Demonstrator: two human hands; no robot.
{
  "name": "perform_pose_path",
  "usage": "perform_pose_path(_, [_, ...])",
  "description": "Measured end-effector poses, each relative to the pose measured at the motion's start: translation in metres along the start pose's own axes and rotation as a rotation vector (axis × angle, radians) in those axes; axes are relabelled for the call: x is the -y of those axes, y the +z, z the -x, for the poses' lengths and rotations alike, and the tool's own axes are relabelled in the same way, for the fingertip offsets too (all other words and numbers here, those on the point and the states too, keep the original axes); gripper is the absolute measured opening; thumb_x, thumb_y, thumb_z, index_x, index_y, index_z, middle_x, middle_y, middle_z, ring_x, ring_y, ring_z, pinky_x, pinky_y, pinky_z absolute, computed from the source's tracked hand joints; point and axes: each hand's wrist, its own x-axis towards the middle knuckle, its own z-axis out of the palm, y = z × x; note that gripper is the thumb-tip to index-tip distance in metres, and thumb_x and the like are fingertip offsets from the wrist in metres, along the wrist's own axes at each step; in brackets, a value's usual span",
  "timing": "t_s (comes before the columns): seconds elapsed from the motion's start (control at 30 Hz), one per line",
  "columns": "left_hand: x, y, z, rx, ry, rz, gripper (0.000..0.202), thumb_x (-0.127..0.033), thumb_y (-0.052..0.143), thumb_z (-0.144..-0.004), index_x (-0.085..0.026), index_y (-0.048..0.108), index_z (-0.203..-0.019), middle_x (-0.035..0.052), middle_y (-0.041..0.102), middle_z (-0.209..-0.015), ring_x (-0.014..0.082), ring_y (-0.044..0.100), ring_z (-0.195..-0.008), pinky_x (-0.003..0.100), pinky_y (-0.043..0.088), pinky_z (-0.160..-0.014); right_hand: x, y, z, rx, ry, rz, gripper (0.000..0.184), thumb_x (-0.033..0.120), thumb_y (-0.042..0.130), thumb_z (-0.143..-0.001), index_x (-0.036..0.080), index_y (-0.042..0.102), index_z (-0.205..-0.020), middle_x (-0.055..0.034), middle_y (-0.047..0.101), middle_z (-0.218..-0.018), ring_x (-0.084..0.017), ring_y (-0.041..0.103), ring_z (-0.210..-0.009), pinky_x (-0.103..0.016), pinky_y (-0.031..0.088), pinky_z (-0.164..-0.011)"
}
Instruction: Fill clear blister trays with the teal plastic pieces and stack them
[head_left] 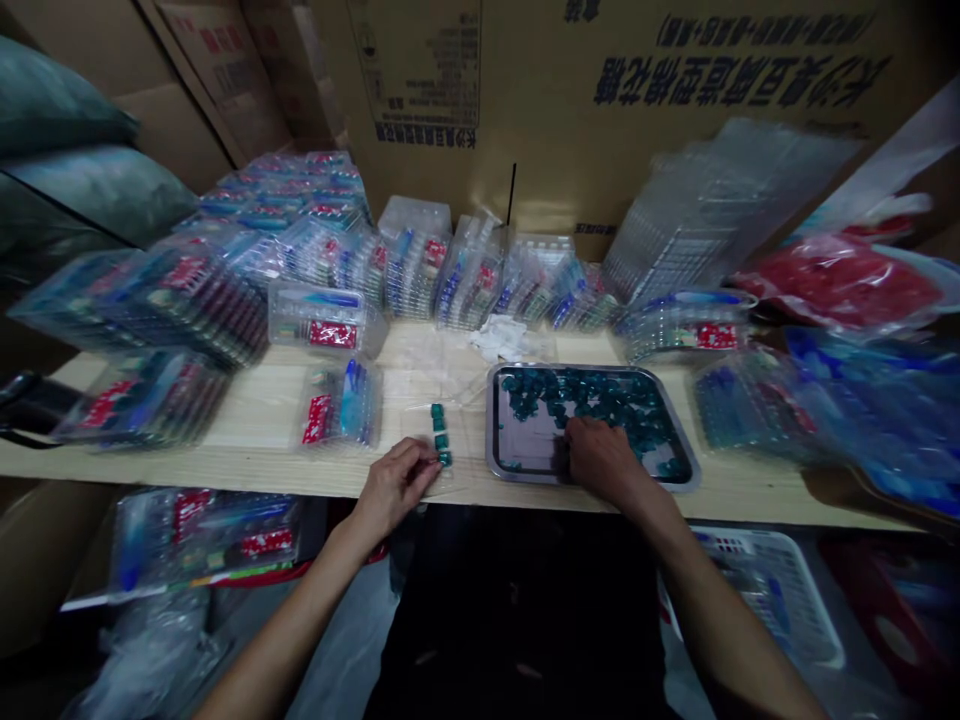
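Note:
My left hand point(396, 482) rests at the table's front edge, its thumb and fingertips pinched at the lower end of a short column of small dark-teal blocks point(439, 411). The blocks lie on a thin clear plastic sheet point(459, 440). To the right, a shallow metal tray point(525, 440) holds many loose teal pieces point(637, 425), heaped toward its back and right. My right hand point(604, 458) reaches over the tray's front rim with its fingers curled down among the pieces. Whatever sits between those fingers is hidden.
Filled clear plastic boxes point(341, 405) with red and blue contents stand in rows left and behind. Empty clear trays point(675, 230) are stacked back right. Red bags point(840, 280) and blue packets point(877, 410) lie right. A large cardboard box point(540, 120) backs the table; a white basket point(802, 590) sits below.

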Motion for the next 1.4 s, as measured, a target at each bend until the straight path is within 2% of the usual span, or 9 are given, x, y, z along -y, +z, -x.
perform_pose_path(0.1, [-0.001,-0.001,-0.001,0.021,-0.090,0.075,0.020,-0.027,0.059,-0.092,-0.018,0.063,-0.108,0.0072,0.064,-0.097,0.0135,0.064,-0.079,0.024,0.052,-0.071,-0.006,-0.002,0.004,0.003,0.003,-0.036,0.028,0.014,0.039,-0.092,0.011,0.060,-0.111,-0.0187,0.065,-0.111,-0.031,0.063,-0.101,-0.040,0.040,-0.082])
perform_pose_path(0.27, [0.001,0.003,-0.003,0.022,-0.082,0.047,0.016,-0.029,0.058,-0.091,-0.018,0.068,-0.099,0.0072,0.064,-0.093,0.0149,0.063,-0.081,0.026,0.051,-0.073,-0.013,0.002,0.009,-0.003,-0.075,-0.051,0.025,0.009,0.046,-0.086,0.012,0.060,-0.107,-0.0165,0.066,-0.108,-0.030,0.062,-0.103,-0.035,0.038,-0.081])
perform_pose_path(0.5, [0.001,-0.001,0.001,0.083,-0.183,0.055,0.021,-0.032,0.061,-0.088,-0.019,0.065,-0.103,0.0062,0.062,-0.094,0.0151,0.061,-0.077,0.027,0.050,-0.070,-0.017,0.014,-0.012,-0.231,-0.051,-0.601,0.021,0.021,0.047,-0.086,0.017,0.060,-0.103,-0.0045,0.065,-0.081,-0.019,0.060,-0.073,-0.028,0.040,-0.068])
perform_pose_path(0.63, [-0.016,-0.002,-0.010,-0.115,-0.359,0.258,0.022,-0.036,0.065,-0.084,-0.019,0.060,-0.097,0.0018,0.063,-0.085,0.0135,0.061,-0.072,0.023,0.048,-0.063,-0.006,0.018,-0.018,-0.262,-0.182,-1.042,0.026,0.027,0.047,-0.083,0.017,0.058,-0.104,0.0019,0.054,-0.070,-0.014,0.051,-0.061,-0.024,0.040,-0.057])
perform_pose_path(0.73, [-0.046,0.014,-0.038,-0.219,-0.459,0.547,0.028,-0.041,0.065,-0.084,-0.018,0.061,-0.098,0.0023,0.066,-0.087,0.0127,0.062,-0.071,0.023,0.050,-0.064,0.013,0.016,-0.019,-0.339,-0.272,-1.186,0.024,0.024,0.048,-0.082,0.018,0.056,-0.104,0.0006,0.057,-0.077,-0.013,0.053,-0.065,-0.024,0.042,-0.060])
perform_pose_path(0.87, [-0.085,0.054,-0.083,-0.058,-0.580,0.973,0.044,-0.043,0.076,-0.072,-0.017,0.063,-0.105,0.0006,0.068,-0.078,0.0115,0.062,-0.062,0.024,0.050,-0.063,0.035,0.008,-0.016,-0.495,-0.296,-1.075,0.026,0.016,0.048,-0.081,0.019,0.056,-0.106,-0.0027,0.061,-0.086,-0.015,0.058,-0.076,-0.027,0.046,-0.071])
perform_pose_path(1.0, [-0.096,0.080,-0.104,-0.070,-0.581,0.972,0.030,-0.031,0.076,-0.067,-0.014,0.067,-0.090,-0.0017,0.064,-0.067,0.0081,0.055,-0.055,0.018,0.042,-0.053,0.037,0.002,-0.008,-0.621,-0.247,-0.857,0.031,0.008,0.044,-0.077,0.016,0.055,-0.105,-0.0099,0.062,-0.101,-0.020,0.059,-0.094,-0.033,0.046,-0.085])
perform_pose_path(1.2, [-0.104,0.076,-0.101,0.002,-0.592,0.940,0.014,-0.022,0.067,-0.064,-0.015,0.064,-0.076,-0.0050,0.056,-0.055,0.0057,0.044,-0.044,0.017,0.032,-0.045,0.036,-0.008,0.001,-0.577,-0.102,-0.695,0.024,0.008,0.046,-0.070,0.019,0.054,-0.090,-0.0058,0.059,-0.087,-0.020,0.056,-0.082,-0.030,0.043,-0.075])
perform_pose_path(1.4, [-0.118,0.059,-0.087,0.070,-0.624,0.992,0.015,-0.024,0.069,-0.066,-0.018,0.055,-0.070,-0.0071,0.052,-0.049,0.0051,0.040,-0.039,0.016,0.028,-0.041,0.037,-0.029,0.006,-0.548,-0.101,-0.546,0.011,0.010,0.045,-0.074,0.019,0.051,-0.075,-0.0053,0.053,-0.081,-0.018,0.049,-0.072,-0.029,0.038,-0.069])
